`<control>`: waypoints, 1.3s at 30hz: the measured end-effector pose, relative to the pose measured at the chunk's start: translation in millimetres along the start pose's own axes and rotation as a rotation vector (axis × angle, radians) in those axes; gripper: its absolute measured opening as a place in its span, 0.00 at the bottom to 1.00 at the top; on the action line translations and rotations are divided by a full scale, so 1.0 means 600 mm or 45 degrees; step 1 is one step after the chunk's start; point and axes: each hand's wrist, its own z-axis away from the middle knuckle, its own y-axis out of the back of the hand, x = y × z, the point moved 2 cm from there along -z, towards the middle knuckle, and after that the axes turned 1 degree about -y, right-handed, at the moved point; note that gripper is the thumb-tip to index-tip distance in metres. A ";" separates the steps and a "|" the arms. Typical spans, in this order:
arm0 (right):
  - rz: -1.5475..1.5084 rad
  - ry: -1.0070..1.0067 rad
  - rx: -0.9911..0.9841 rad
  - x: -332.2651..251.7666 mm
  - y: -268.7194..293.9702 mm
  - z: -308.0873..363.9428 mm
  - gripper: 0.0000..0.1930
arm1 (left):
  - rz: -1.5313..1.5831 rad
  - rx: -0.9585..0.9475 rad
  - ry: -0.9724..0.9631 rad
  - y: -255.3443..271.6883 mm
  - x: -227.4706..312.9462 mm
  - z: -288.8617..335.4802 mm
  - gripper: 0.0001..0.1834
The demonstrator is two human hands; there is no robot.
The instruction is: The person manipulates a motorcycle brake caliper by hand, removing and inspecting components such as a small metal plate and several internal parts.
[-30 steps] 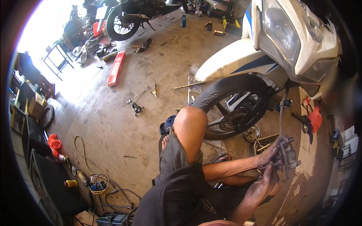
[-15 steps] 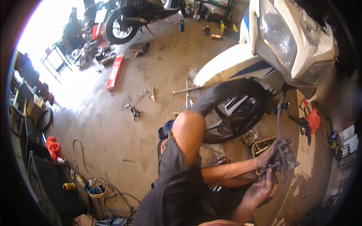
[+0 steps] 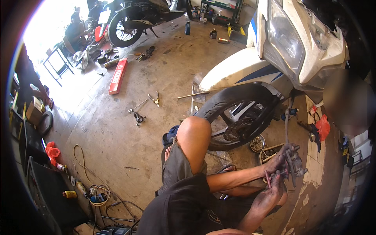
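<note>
A dark, grimy brake caliper (image 3: 294, 164) hangs on a hose (image 3: 289, 127) at the right, beside the front wheel (image 3: 239, 117) of a white and blue motorcycle (image 3: 235, 66). My left hand (image 3: 277, 160), blackened with grease, is wrapped round the caliper's near side. Just below it, my right hand (image 3: 270, 196) has its fingers and thumb closed at the caliper's lower edge. A small reddish metal piece (image 3: 268, 179) sticks out by these fingertips. The fingers partly hide where that piece meets the caliper.
Pliers (image 3: 156, 99) and other tools lie on the floor near a long red box (image 3: 118, 76). A round metal pan (image 3: 257, 144) sits behind my left wrist. Cables (image 3: 102, 194) coil at lower left. A blurred person (image 3: 348, 103) is close at right; others are at far left.
The view has shifted slightly. The caliper has turned a little in my hands, and the reddish piece shows more plainly by my right fingertips. Both hands keep their hold.
</note>
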 end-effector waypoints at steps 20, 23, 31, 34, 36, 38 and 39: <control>-0.038 0.044 -0.045 -0.036 -0.042 0.019 0.18 | -0.041 -0.015 -0.023 0.004 -0.004 0.006 0.40; 0.049 0.054 -0.175 -0.019 -0.012 0.008 0.18 | -0.206 -0.015 -0.178 0.006 -0.007 0.001 0.38; -0.008 0.040 -0.073 -0.011 -0.016 0.010 0.18 | 0.035 -0.045 0.018 0.010 -0.002 0.007 0.38; -0.003 0.021 -0.083 -0.010 -0.015 0.006 0.19 | -0.055 0.054 0.026 0.012 -0.005 0.006 0.38; 0.002 0.026 -0.069 -0.009 -0.014 0.004 0.19 | -0.046 0.055 0.017 0.011 -0.008 0.004 0.39; 0.010 0.041 -0.039 -0.009 -0.014 0.005 0.18 | -0.021 0.046 0.007 0.010 -0.008 0.004 0.39; 0.028 0.025 -0.050 -0.005 -0.006 0.003 0.19 | -0.017 0.051 0.005 0.009 -0.008 0.004 0.39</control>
